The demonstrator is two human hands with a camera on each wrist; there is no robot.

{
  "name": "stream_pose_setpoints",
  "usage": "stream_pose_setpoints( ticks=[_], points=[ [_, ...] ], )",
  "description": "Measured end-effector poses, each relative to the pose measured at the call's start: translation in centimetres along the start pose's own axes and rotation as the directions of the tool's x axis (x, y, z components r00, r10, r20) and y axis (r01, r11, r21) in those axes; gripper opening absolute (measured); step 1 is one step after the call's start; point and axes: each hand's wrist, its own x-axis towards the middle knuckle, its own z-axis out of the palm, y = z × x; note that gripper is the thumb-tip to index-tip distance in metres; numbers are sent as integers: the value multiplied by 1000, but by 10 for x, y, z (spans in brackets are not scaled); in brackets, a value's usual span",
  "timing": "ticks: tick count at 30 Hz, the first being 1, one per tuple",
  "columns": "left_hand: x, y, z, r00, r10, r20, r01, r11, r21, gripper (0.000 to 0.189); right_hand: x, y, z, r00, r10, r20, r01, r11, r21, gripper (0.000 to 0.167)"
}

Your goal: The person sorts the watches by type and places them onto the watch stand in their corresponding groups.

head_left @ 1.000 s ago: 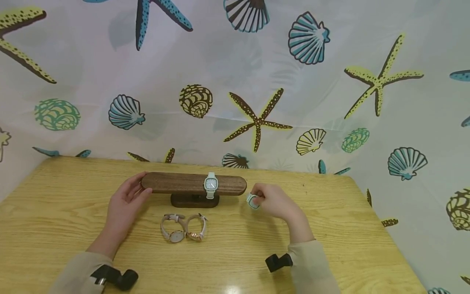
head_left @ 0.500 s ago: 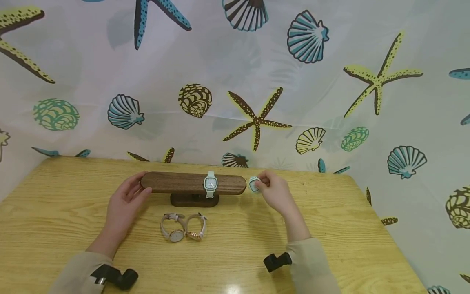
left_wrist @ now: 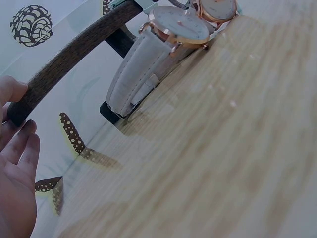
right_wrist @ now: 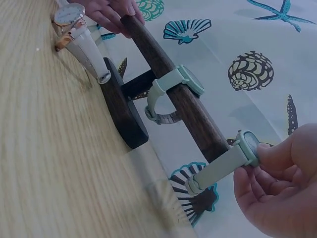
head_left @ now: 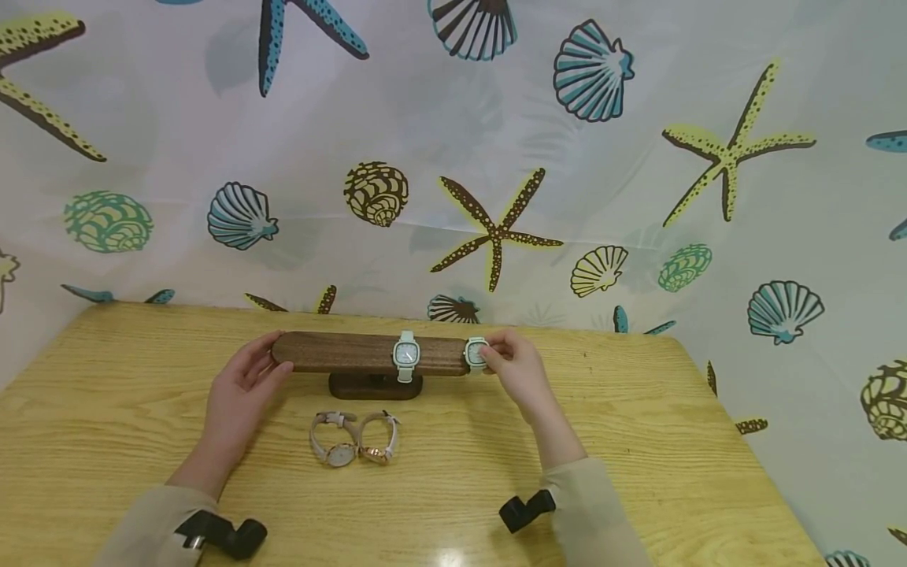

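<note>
Right of centre, my right grip [head_left: 520, 368] pinches a mint-green square watch [head_left: 473, 352] at the dark wooden bar [head_left: 340, 352] my left grip [head_left: 239, 391] holds; threading seemingly needs a leftward slide.

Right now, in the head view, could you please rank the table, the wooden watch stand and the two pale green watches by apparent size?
Table
Wooden watch stand
Inner green watch, held green watch: alike, the second partly covered, so unranked
</note>
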Motion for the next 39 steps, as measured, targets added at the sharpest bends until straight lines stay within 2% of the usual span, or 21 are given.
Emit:
stream_pose_setpoints(
  ticks=[11,20,27,33,39],
  points=[
    [1,-1,0,1000,-6,3,6,1000,-3,55,0,6,1,999,27,29,-28,999,36,20],
    [0,2,1,1000,-25,10,25,1000,2,55,2,10,0,999,-16,38,15,999,38,27],
    [1,1,0,1000,-18,11,18,1000,6,55,0,8,-7,995,-60,76,68,992,-104,34],
    [1,-1,0,1000,-9,5,9,1000,10,55,0,7,-11,983,-115,143,152,946,-285,46],
    [0,-1,0,1000,-15,2,15,1000,8,55,2,7,-10,980,-118,161,167,928,-332,48]
  ],
)
